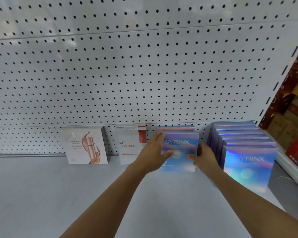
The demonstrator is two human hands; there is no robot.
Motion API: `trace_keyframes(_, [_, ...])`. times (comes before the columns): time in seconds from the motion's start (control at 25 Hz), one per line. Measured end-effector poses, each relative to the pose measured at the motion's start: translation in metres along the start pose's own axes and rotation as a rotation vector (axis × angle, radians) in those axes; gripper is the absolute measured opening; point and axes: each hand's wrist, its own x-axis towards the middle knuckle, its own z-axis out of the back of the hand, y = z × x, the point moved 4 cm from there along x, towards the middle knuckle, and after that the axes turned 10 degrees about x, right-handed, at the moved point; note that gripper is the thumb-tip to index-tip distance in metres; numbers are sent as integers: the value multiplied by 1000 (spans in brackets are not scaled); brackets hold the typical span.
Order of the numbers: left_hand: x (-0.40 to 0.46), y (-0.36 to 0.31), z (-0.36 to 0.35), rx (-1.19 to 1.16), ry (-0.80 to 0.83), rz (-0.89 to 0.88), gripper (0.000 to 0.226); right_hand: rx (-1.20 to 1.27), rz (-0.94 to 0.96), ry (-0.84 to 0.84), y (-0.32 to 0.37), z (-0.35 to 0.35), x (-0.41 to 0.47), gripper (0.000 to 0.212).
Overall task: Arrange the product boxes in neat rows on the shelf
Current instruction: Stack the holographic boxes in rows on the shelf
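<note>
- Reaching forward from the near edge of the shelf (76,194), both my forearms cross its bare grey surface toward the back.
- My left hand (153,152) lies on the left edge of the front SYRINX box (181,148). The fingers run straight up along the side and the thumb comes across the front face.
- My right hand (202,158) takes the right edge in the same way — thumb on the front, fingers going behind the edge where I cannot see them. So the box is held between two hands, upright, face toward me.
- For a good result I would push with even pressure from both sides, so the box slides straight back and does not twist. I would keep its bottom edge flat on the shelf.
- Just behind it stands a second box (175,128) of the same kind. The front one should come flush against it, edges in line.
- To the right, a little apart, is the full SYRINX row (244,143) — I judge it a good guide for the spacing and the facing.
- To the left stand the white and red box (130,143) and the pink bottle box (85,145), each near the pegboard wall (144,66).
</note>
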Motion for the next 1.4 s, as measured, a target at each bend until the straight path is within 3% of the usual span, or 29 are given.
trace_keyframes(0.28, [10, -1, -5, 58, 10, 39, 70, -260, 59, -87, 2, -10, 11, 40])
trace_keyframes(0.56, [-3, -3, -6, 220, -42, 62, 74, -661, 82, 115, 24, -3, -18, 60])
trace_keyframes(0.72, [-46, -3, -14, 380, -123, 158, 73, -808, 243, 160, 29, -7, -60, 61])
trace_keyframes(0.96, [-140, 27, -17, 330, -312, 351, 69, -581, 643, 137, 31, -44, -130, 51])
trace_keyframes(1.16, [-235, 81, -7, 306, -394, 470, 58, -530, 728, 263, 37, -111, -182, 42])
trace_keyframes(1.4, [-367, 179, 39, 316, -369, 598, 59, -464, 807, 399, 69, -255, -265, 41])
